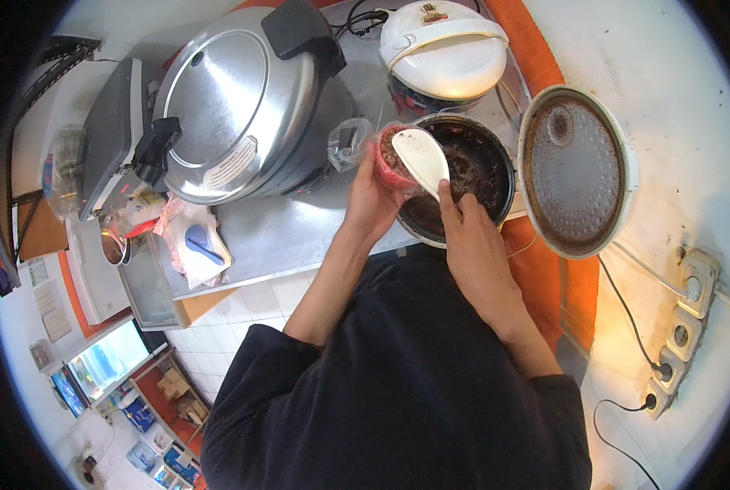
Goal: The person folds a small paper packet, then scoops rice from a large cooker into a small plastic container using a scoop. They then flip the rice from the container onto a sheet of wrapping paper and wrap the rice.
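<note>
My left hand [368, 205] holds a small red bowl [395, 177] filled with brownish-red cooked rice [391, 150]; clear plastic shows around the bowl. In my right hand [478, 251] is a white rice paddle [423, 160], its broad blade lying over the rice at the bowl's mouth. Below and to the right stands an open rice cooker [507, 131], its dark inner pot [484, 138] holding more of the brownish rice at the bottom and stuck to the wall. The cooker's raised lid [576, 177] leans out to the right, stained brown inside.
A large steel cooker [218, 104] with black handles occupies the left of the metal counter [267, 236]. Behind is a closed white-lidded rice cooker [444, 55]. A blue rice paddle [203, 245] lies on papers at left. Plugged sockets [680, 334] line the right wall.
</note>
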The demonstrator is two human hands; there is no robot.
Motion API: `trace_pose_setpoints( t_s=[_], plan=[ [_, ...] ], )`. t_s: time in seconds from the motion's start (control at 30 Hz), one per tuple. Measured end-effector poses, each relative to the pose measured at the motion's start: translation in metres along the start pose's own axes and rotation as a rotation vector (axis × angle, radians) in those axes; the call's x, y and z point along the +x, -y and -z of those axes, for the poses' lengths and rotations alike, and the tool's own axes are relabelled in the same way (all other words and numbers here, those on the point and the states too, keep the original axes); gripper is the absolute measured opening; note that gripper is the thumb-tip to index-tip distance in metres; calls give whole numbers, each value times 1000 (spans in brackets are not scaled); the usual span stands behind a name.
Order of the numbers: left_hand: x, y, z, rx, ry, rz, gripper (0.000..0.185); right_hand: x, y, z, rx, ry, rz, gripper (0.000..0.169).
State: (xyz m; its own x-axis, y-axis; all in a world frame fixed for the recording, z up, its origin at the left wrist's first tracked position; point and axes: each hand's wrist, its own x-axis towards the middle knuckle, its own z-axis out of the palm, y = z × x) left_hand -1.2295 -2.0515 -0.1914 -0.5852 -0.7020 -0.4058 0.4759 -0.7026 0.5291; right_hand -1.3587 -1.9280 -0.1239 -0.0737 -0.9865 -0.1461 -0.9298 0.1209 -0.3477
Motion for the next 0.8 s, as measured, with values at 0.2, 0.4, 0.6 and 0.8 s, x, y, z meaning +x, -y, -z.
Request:
trace_pose_setpoints(
  t_s=[0.2, 0.4, 0.6, 0.8],
  plan=[
    [3, 12, 10, 22, 42, 57, 56, -18, -29, 15, 264, 188, -8, 48],
    [7, 20, -4, -31, 130, -9, 56, -21, -26, 29, 264, -1, -60, 41],
    [2, 20, 8, -63, 78, -21, 58, -20, -42, 34, 611, -124, -80, 30],
    [8, 20, 1, 5, 79, -56, 51, 5, -65, -24, 987, 60, -160, 34]
  ],
)
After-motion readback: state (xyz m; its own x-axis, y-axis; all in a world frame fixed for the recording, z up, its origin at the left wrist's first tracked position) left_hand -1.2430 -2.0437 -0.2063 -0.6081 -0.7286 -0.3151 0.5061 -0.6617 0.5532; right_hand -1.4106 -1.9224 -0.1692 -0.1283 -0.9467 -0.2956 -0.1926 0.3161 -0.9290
